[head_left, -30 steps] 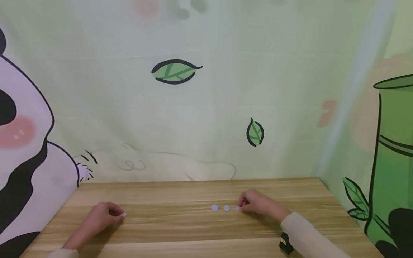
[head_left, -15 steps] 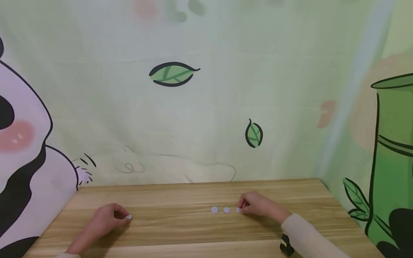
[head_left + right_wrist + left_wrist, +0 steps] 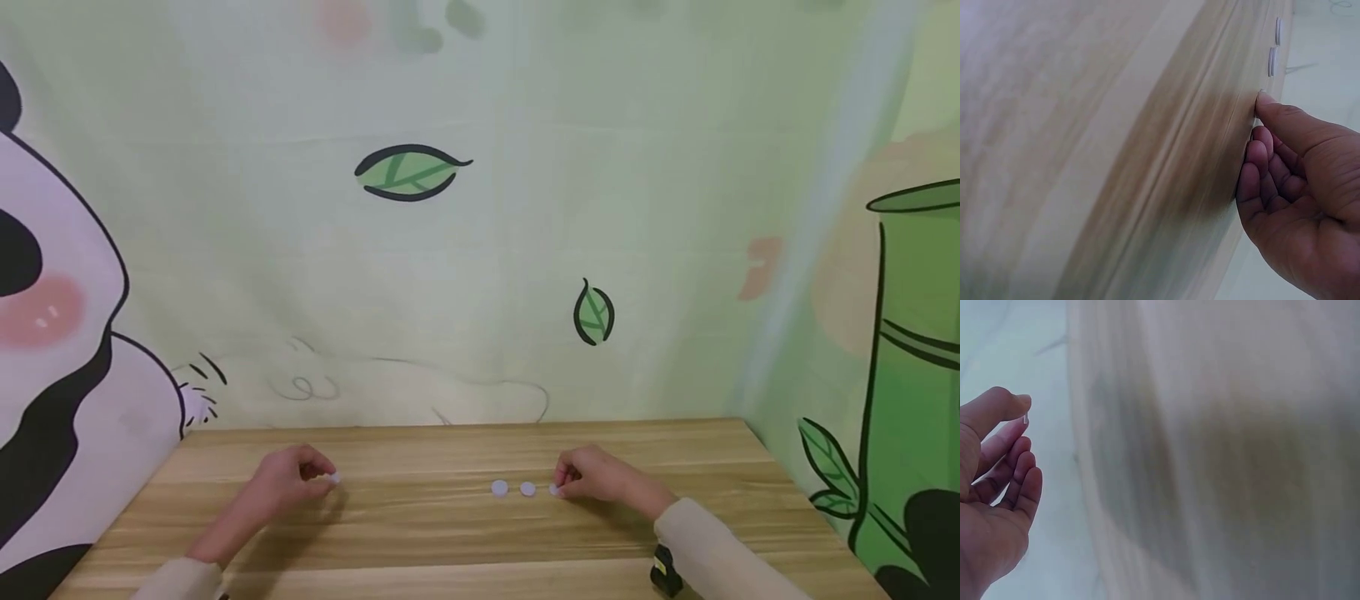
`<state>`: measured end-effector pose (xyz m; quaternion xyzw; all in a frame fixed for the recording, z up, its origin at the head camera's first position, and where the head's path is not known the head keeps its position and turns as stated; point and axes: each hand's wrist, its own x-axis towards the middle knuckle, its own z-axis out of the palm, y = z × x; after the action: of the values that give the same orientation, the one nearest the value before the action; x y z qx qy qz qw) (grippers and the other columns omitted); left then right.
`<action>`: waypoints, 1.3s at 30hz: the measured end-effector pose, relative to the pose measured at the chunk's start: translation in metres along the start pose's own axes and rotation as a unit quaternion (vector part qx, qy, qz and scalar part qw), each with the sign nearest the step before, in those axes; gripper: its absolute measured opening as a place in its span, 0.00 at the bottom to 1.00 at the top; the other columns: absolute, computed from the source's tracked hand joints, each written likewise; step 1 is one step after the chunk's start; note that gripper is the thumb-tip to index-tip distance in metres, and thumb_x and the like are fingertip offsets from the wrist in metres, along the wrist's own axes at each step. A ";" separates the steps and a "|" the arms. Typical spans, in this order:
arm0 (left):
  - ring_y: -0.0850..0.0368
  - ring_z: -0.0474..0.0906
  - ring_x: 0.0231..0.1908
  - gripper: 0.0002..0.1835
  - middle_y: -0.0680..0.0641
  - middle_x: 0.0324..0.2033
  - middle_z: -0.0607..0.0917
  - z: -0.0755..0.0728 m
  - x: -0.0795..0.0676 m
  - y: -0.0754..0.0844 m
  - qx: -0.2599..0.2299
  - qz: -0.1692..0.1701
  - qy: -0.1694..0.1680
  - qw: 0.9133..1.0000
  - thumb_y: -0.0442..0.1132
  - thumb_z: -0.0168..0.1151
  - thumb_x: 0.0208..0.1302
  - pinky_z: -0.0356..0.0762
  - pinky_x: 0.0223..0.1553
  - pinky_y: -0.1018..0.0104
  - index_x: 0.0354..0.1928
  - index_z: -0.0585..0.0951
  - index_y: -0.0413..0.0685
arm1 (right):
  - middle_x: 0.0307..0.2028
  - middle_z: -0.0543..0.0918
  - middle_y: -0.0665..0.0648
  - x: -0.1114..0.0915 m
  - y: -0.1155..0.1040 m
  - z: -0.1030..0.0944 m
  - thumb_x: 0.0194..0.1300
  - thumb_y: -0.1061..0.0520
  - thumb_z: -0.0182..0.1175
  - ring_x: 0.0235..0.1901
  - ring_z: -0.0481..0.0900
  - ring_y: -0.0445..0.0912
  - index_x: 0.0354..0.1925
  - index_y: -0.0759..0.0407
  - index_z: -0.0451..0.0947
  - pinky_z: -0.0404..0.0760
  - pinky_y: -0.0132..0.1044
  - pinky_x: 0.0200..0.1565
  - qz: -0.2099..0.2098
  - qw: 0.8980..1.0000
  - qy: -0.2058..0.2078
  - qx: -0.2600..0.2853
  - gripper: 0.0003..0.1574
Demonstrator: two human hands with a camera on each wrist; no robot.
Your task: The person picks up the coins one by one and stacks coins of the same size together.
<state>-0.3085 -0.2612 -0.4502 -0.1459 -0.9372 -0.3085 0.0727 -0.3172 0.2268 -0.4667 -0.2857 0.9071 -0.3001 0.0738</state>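
Note:
In the head view my left hand point(image 3: 291, 480) is above the left part of the wooden table point(image 3: 420, 537). It pinches a small white disc point(image 3: 334, 477) between thumb and index finger; the left wrist view catches only its thin edge. Farther right, my right hand point(image 3: 598, 475) rests low at the tabletop. Its thumb and a fingertip pinch another white disc point(image 3: 553, 489), mostly covered by the fingers. To the left of that one, a white disc point(image 3: 528, 489) and a slightly larger-looking white disc point(image 3: 499, 488) lie flat in a spaced row.
A small black object with a yellow mark point(image 3: 664, 572) shows beside the right sleeve point(image 3: 720, 546). Behind the table's far edge hangs a green backdrop point(image 3: 487, 250) printed with leaves, a panda and bamboo.
My left hand has moved right and a little toward the far edge, carrying its white disc. My right hand and the row of discs have stayed in place.

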 end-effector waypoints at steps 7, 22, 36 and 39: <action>0.58 0.77 0.35 0.06 0.52 0.32 0.85 0.003 0.013 0.023 -0.036 0.028 -0.008 0.999 0.38 0.76 0.57 0.76 0.36 0.67 0.34 0.87 0.48 | 0.29 0.79 0.48 -0.002 -0.002 0.000 0.63 0.64 0.70 0.30 0.73 0.38 0.35 0.62 0.79 0.75 0.29 0.34 0.018 1.000 0.000 0.012 0.07; 0.58 0.77 0.35 0.06 0.54 0.32 0.83 0.024 0.027 0.055 -0.043 0.089 -0.022 0.995 0.38 0.77 0.56 0.77 0.36 0.69 0.33 0.87 0.48 | 0.28 0.77 0.48 0.001 -0.001 0.001 0.63 0.65 0.70 0.30 0.72 0.39 0.36 0.61 0.78 0.74 0.30 0.33 0.020 1.000 -0.002 0.008 0.08; 0.61 0.76 0.34 0.06 0.56 0.31 0.81 0.039 0.034 0.078 -0.053 0.117 -0.027 0.991 0.39 0.77 0.57 0.77 0.37 0.69 0.33 0.87 0.51 | 0.28 0.78 0.49 -0.001 -0.003 0.000 0.63 0.64 0.70 0.29 0.72 0.37 0.36 0.62 0.78 0.74 0.30 0.33 0.004 1.000 -0.001 0.020 0.08; 0.58 0.77 0.35 0.06 0.54 0.32 0.82 0.042 0.034 0.083 -0.056 0.119 -0.032 0.991 0.39 0.76 0.57 0.78 0.38 0.66 0.33 0.87 0.50 | 0.28 0.78 0.48 -0.001 -0.003 0.000 0.63 0.64 0.70 0.29 0.72 0.37 0.36 0.62 0.78 0.74 0.29 0.32 0.004 1.000 -0.003 0.020 0.08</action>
<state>-0.3159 -0.1640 -0.4300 -0.2701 -0.8962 -0.3446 0.0711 -0.3151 0.2252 -0.4650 -0.2812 0.9018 -0.3173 0.0834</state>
